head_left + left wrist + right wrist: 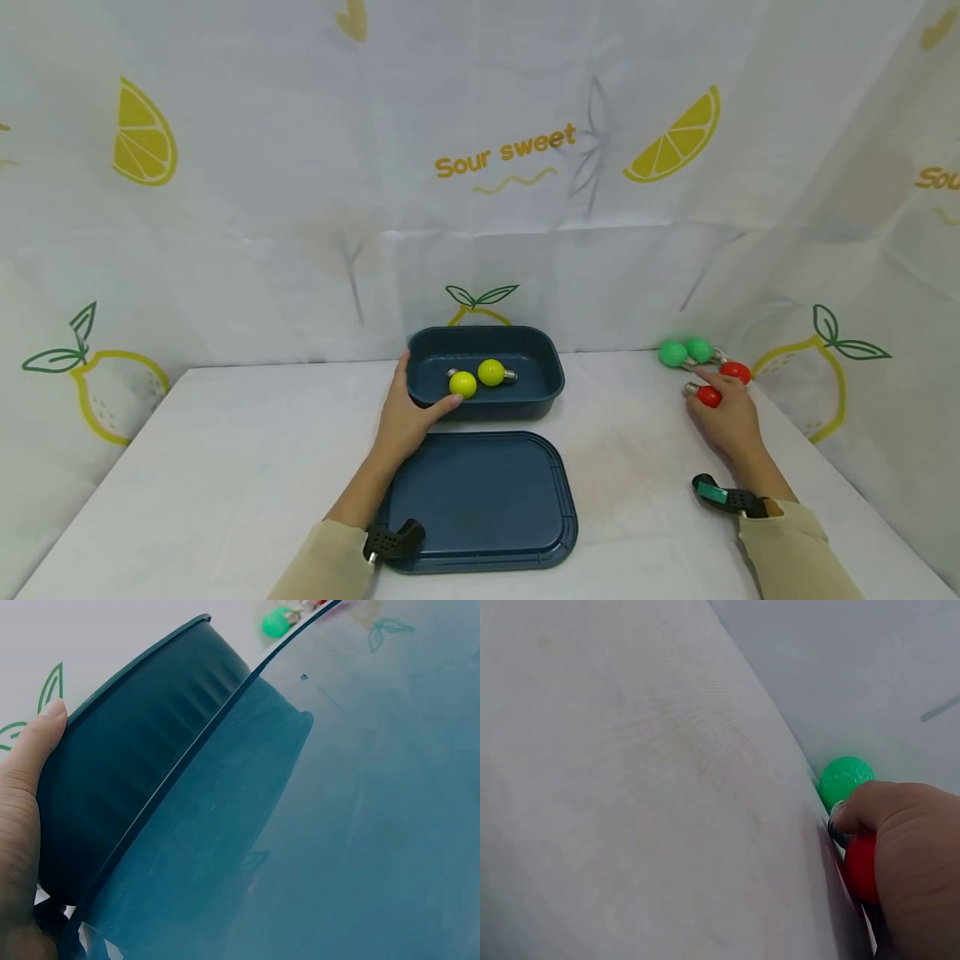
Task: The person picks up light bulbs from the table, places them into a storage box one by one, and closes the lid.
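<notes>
Beige sleeves (795, 554) extend over the near side of the table (225, 475), each ending at a black wrist mount (390, 542), as I read the scene on my remote feed. The left hand (405, 421) lies spread at the near left corner of a deep blue box (525, 409), thumb along the front rim and fingers against the left end. Inside the box, on their sides, lie a left yellow bulb (462, 385), close to the front wall, and a right yellow bulb (491, 372) just beside it, its metal base toward the box's right end. The box stands by the table's far edge; in front of it lies a flat blue tray (480, 500), its near left corner overlapped by the left mount. At the table's far right corner, the right hand (726, 417) pinches the nearer red bulb (708, 397) between thumb and fingers, metal base pointing left. The right wrist view is dim and partly blocked by the hand, so I cannot tell how firm this pinch is. Just beyond lie a farther red bulb (736, 372) and two green bulbs (672, 354), the greens along the far edge. Behind hangs a white cloth (375, 183) printed with lemons.
</notes>
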A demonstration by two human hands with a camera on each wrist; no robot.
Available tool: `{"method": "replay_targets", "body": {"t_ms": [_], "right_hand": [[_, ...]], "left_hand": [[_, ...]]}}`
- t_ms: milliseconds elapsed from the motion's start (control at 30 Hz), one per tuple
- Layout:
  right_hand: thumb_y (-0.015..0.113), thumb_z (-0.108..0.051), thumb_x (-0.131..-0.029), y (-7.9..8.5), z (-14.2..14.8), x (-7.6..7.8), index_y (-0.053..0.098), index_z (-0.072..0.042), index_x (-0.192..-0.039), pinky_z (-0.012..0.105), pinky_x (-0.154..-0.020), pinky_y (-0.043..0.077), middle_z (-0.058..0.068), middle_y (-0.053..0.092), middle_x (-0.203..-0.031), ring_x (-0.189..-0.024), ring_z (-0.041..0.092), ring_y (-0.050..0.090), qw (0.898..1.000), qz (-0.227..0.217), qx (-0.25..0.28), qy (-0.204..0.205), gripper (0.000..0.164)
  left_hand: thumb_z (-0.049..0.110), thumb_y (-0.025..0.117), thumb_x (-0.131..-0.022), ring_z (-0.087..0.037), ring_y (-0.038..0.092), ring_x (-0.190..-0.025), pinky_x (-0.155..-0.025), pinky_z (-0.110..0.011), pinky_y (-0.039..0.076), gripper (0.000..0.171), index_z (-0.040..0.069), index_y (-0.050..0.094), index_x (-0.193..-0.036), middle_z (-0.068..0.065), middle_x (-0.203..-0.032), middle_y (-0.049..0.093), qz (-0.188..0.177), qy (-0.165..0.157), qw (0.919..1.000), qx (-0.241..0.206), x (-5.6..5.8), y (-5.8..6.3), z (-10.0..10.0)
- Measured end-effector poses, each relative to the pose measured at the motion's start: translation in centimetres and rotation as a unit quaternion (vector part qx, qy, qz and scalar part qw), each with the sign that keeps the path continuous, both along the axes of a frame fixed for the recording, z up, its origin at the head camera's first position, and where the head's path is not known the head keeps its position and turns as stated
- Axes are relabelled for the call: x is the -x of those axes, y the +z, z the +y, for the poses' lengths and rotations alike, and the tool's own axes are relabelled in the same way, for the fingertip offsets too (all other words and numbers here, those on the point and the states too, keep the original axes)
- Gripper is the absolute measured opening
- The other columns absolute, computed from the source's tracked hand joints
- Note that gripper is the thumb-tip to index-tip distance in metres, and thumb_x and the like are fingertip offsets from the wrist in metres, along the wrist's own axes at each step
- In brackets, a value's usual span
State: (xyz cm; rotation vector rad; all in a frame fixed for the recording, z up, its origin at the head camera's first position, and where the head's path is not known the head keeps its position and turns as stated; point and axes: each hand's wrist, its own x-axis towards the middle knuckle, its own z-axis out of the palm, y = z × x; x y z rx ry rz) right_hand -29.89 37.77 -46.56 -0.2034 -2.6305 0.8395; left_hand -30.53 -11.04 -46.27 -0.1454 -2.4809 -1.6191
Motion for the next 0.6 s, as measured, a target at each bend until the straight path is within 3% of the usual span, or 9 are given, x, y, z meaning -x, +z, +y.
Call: {"method": "replay_targets", "body": {"t_ms": [167, 333, 433, 600], "right_hand": [[0.059, -0.011, -0.094, -0.07, -0.15, -0.03, 0.050, 0.003, -0.144, 0.067, -0.095, 0.049, 0.034, 0.052, -0.137, -0.121, 0.053, 0.049, 0.999, -0.015, -0.009, 0.026, 0.053], [0.067, -0.029, -0.097, -0.13, -0.29, -0.03, 0.050, -0.001, -0.145, 0.069, -0.095, 0.049, 0.034, 0.052, -0.137, -0.122, 0.054, 0.047, 0.998, -0.037, -0.013, 0.038, 0.058], [0.069, -0.037, -0.096, -0.23, -0.25, -0.01, 0.055, -0.003, -0.141, 0.067, -0.094, 0.050, 0.033, 0.053, -0.137, -0.122, 0.053, 0.046, 0.999, -0.044, -0.012, 0.030, 0.058], [0.072, -0.037, -0.093, -0.33, -0.27, -0.10, 0.063, -0.003, -0.131, 0.055, -0.085, 0.052, 0.032, 0.058, -0.131, -0.118, 0.049, 0.048, 0.999, -0.039, -0.006, 0.014, 0.051]], "left_hand": [[0.051, 0.082, -0.080, -0.038, 0.023, -0.155, -0.122, -0.064, 0.025, 0.114, 0.019, 0.011, -0.164, -0.012, -0.170, 0.019, 0.000, 0.002, 1.0000, 0.005, 0.08, -0.07, 0.04], [0.050, 0.082, -0.080, -0.037, 0.024, -0.155, -0.122, -0.063, 0.025, 0.114, 0.019, 0.011, -0.164, -0.012, -0.170, 0.019, 0.001, 0.004, 1.0000, 0.005, 0.00, -0.04, 0.00], [0.050, 0.082, -0.080, -0.037, 0.024, -0.155, -0.122, -0.063, 0.025, 0.115, 0.019, 0.011, -0.164, -0.012, -0.170, 0.019, 0.001, 0.003, 1.0000, 0.004, 0.03, -0.09, 0.00], [0.050, 0.082, -0.080, -0.037, 0.024, -0.155, -0.122, -0.064, 0.025, 0.114, 0.018, 0.012, -0.164, -0.012, -0.170, 0.019, 0.005, 0.003, 1.0000, 0.004, 0.14, -0.21, 0.08]]}}
